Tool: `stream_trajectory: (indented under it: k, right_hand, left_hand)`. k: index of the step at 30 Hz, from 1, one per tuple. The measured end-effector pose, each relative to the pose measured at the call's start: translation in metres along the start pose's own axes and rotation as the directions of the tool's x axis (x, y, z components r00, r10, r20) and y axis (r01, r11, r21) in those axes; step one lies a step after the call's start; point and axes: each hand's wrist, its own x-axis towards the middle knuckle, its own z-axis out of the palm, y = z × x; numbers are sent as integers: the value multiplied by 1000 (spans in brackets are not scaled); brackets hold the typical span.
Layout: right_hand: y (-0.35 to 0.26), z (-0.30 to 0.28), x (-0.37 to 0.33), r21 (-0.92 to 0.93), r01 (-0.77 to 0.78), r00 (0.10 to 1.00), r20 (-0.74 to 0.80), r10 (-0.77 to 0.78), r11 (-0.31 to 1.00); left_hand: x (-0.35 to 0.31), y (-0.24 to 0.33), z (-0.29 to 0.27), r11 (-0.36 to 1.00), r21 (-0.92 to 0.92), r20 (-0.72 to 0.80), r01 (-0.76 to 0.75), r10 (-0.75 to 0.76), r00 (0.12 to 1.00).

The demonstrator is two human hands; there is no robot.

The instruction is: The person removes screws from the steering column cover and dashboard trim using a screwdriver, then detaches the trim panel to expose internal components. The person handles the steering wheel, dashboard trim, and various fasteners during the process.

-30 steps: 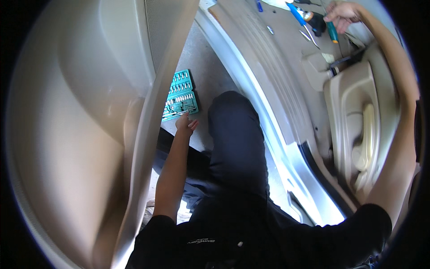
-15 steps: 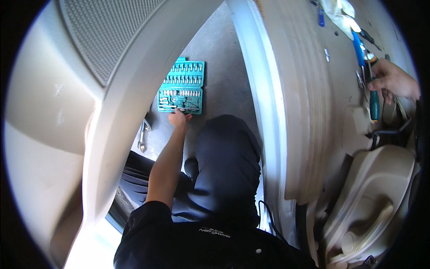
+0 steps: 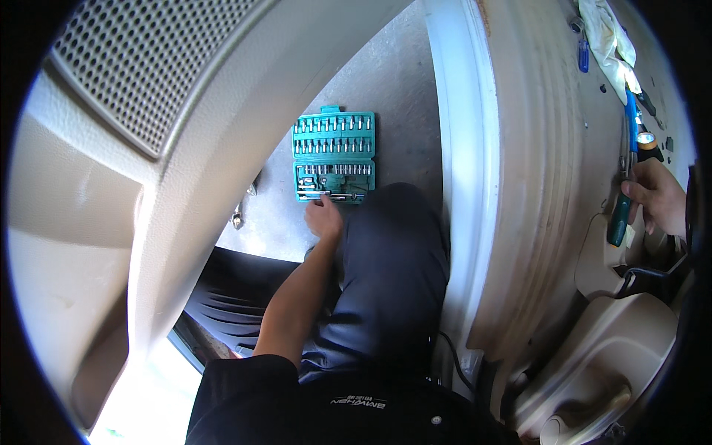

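On the ground past my knee lies an open teal socket set case (image 3: 375, 159), with rows of small metal sockets and bits in it. My left hand (image 3: 324, 216) is at its near edge, fingers closed by a slim metal bar (image 3: 337, 195). What those fingers pinch, if anything, is hidden. Over on the right, my right hand (image 3: 658, 196) grips a green-handled screwdriver (image 3: 618, 221) between thumb and fingers, handle toward me and metal shaft pointing away.
Beside the screwdriver lie a lit flashlight (image 3: 647, 141), a blue-handled tool (image 3: 632, 111), a blue screwdriver (image 3: 584, 55) and a whitish cloth (image 3: 612, 44). A beige car door (image 3: 148, 185) borders the left, a pale door sill (image 3: 467, 185) the right. A metal tool (image 3: 237, 215) rests on the floor.
The view has shifted, so the case appears farther right and lower. My left hand stays at the case's near edge. The screwdriver is still in my right hand, now tilted differently.
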Motion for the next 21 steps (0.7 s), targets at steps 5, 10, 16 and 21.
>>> stream_trajectory:
  k: [5, 10, 16, 21]
  right_hand:
    - [-8, -4, 2, -164, 42, 999, 27, -39, 986]
    - [2, -7, 8, -184, 6, 1000, -19, -9, 983]
    - [-15, -6, 4, -147, 6, 998, -56, -15, 989]
    - [-33, -16, -14, -102, -51, 993, -114, 39, 993]
  left_hand:
    - [85, 46, -3, 891, -227, -163, -394, 364, 917]
    - [152, 95, 8, 832, -213, -69, -512, 510, 857]
    - [159, 117, 10, 880, -254, 31, -402, 422, 906]
    - [175, 100, 16, 856, -416, 131, -306, 389, 912]
